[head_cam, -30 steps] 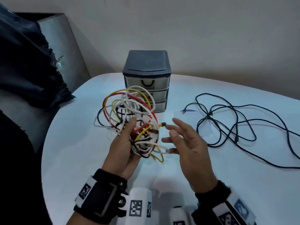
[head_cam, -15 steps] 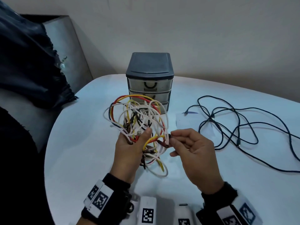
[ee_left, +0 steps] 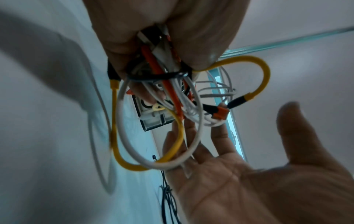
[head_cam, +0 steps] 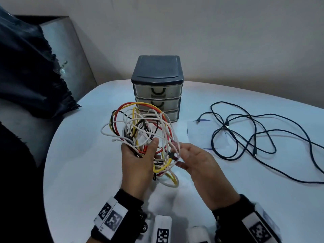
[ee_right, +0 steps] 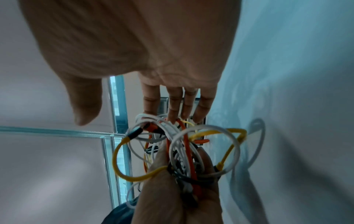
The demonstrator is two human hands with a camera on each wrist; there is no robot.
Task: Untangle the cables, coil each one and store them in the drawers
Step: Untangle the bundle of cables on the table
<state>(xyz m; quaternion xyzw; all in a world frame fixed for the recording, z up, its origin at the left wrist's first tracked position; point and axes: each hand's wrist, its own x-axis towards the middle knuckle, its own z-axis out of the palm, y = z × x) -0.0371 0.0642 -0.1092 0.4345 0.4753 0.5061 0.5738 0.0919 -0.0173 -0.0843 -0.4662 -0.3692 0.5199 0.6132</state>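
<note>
tangle (head_cam: 142, 130) gripped by left hand (head_cam: 138, 162); right hand (head_cam: 198, 163) spread beside it.

- The left hand (head_cam: 138, 163) is bare, with a black knit cuff at its wrist.
- A black wrist strap (head_cam: 112, 223) at 7 o'clock carries white plates with black square-code markings.
- The right hand (head_cam: 201, 165) is bare, black-cuffed too.
- Its strap (head_cam: 252, 228) at 5 o'clock bears a white coded plate.
</note>
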